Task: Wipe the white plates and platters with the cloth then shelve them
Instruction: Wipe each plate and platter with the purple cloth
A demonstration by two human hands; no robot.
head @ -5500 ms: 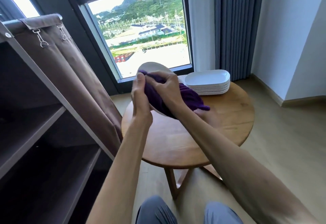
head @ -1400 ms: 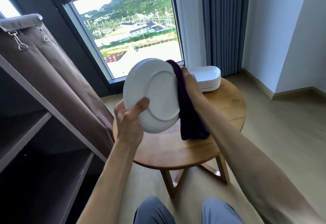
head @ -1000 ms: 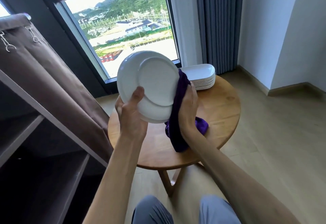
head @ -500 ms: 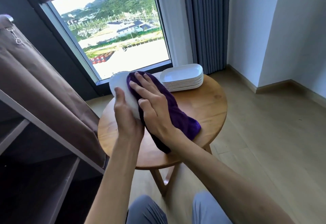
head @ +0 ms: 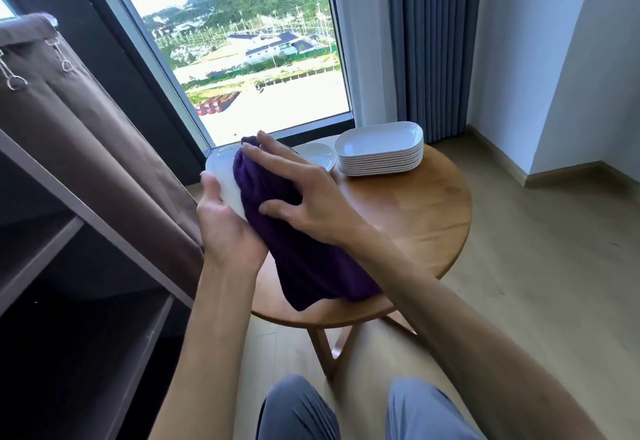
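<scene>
- Left hand [head: 225, 228] grips the near edge of a white plate [head: 223, 176], fingers curled round its rim, holding it above the table's left side.
- Right hand [head: 301, 197] lies flat — fingers spread — pressing the purple cloth [head: 298, 259] onto the plate's face; the cloth hangs down below.
- Step in hand: wiping this plate, shelving not yet begun.
- Next, I judge: lift the cloth away, then carry the plate left to the shelf [head: 38, 249].
- On the table [head: 415, 218] wait a platter stack [head: 381, 152] and, just beside it, a small plate [head: 320, 157].
</scene>
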